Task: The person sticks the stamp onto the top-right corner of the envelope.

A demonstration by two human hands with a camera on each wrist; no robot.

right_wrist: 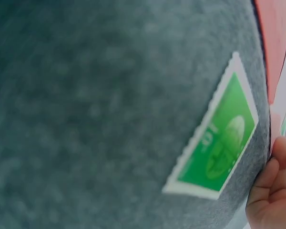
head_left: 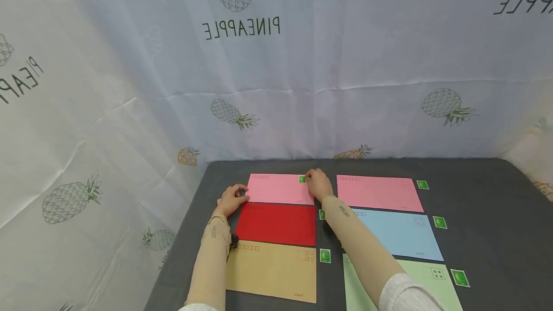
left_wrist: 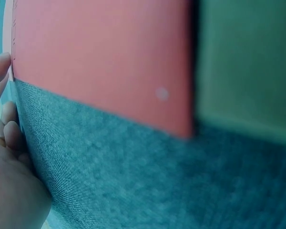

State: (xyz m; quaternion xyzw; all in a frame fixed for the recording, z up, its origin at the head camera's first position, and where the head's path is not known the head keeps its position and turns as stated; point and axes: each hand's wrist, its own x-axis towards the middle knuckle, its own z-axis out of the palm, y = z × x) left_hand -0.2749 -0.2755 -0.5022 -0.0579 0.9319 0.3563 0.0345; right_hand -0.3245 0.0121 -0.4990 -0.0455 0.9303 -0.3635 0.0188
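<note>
In the head view a pink envelope point(head_left: 276, 189) lies at the back left of the dark table. My left hand point(head_left: 230, 200) is at its left edge, thumb and index finger apart and touching the edge. At its top right corner my right hand point(head_left: 319, 184) pinches the right side of a small green postage stamp point(head_left: 302, 179), which lies over the envelope. The fingertips partly hide the stamp's edge. Below are a red envelope point(head_left: 276, 224) and a tan envelope point(head_left: 270, 270). The right wrist view shows another green stamp point(right_wrist: 221, 138) flat on the cloth.
A second column holds a pink envelope point(head_left: 378, 192), a blue envelope point(head_left: 399, 234) and a green envelope point(head_left: 425, 280), partly under my right forearm. Loose stamps lie beside them, such as one stamp point(head_left: 439, 222). A pineapple-print curtain point(head_left: 302, 124) hangs behind the grey table point(head_left: 488, 205).
</note>
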